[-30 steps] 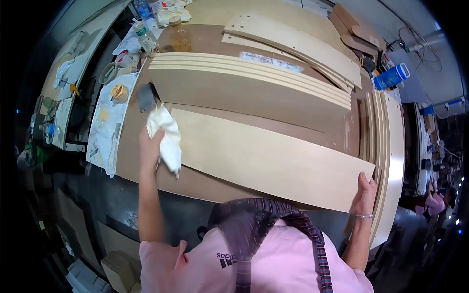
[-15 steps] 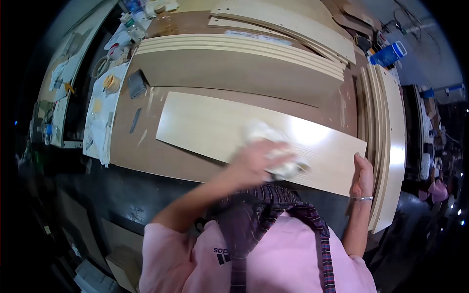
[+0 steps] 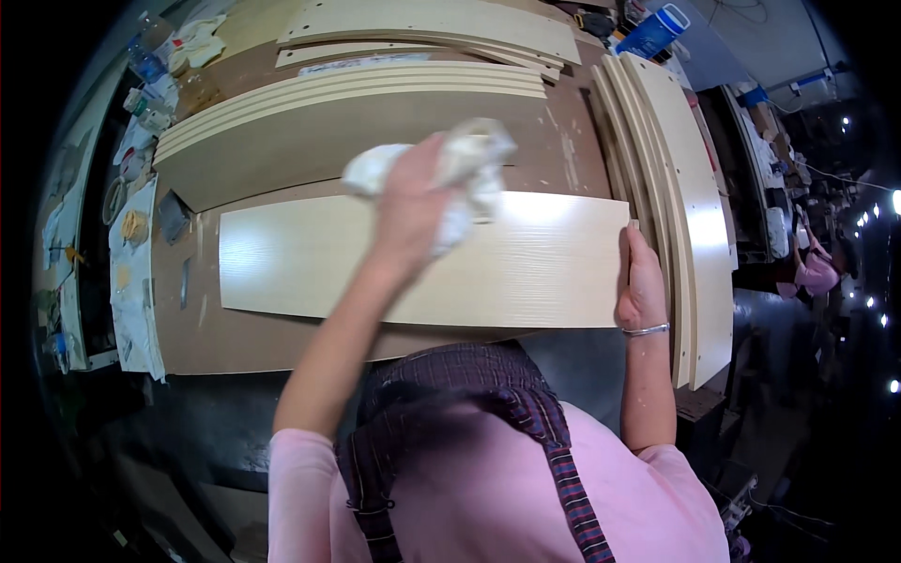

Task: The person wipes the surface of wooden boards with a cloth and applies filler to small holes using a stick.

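Observation:
A long pale wood-grain board (image 3: 554, 272) lies flat on the brown workbench (image 3: 253, 352) in front of me. My left hand (image 3: 408, 211) grips a bunched white cloth (image 3: 477, 155) by the board's far edge, left of its middle. Both are smeared by motion, and part of the cloth hangs over the board. At the board's right end, my right hand (image 3: 643, 286) holds the short edge, its thumb side uppermost. The undersides of those fingers are hidden.
Several boards stand on edge (image 3: 357, 141) behind the flat one. More upright boards (image 3: 690, 225) line the right side, close to my right hand. A dark block (image 3: 174, 218) and a thin flat tool (image 3: 185, 283) lie left. A blue jug (image 3: 652, 33) stands at the back right.
My left hand has swept the cloth away from me and to the left, from the board's near edge to its far edge. My right hand stays at the right end. The whole view has shifted.

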The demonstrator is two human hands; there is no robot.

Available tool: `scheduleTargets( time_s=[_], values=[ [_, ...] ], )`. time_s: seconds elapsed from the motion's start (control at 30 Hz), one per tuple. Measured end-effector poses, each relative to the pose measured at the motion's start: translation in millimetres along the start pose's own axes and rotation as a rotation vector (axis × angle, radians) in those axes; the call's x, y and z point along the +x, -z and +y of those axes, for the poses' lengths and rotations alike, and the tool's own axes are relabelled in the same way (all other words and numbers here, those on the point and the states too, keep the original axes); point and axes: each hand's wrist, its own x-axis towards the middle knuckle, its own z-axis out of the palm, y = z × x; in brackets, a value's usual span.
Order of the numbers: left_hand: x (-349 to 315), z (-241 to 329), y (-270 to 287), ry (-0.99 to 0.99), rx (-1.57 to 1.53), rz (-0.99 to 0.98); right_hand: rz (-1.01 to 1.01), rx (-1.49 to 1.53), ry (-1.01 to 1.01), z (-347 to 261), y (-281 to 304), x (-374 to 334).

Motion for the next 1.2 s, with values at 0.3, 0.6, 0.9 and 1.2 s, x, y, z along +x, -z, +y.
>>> scheduleTargets(
  time_s=[0.3,0.6,0.9,1.2],
  values=[
    [-8.4,-20.5,-48.8,-0.026,0.298,-0.437,0.044,0.063,-0.034,4.1,-4.4,-17.0],
    [-76.6,17.8,-62.1,-0.690,0.335,-0.688,-0.082,0.177,-0.034,-1.9,1.1,-7.7],
    [-102.5,-41.1,66.1,-0.100,0.738,0.043,-0.008,0.032,0.038,16.4,-1.3,1.5],
    [-172.8,-107.9,222.9,0.064,1.110,0.201,-0.020,0.021,-0.085,34.3,39.6,10.6]
  ],
)
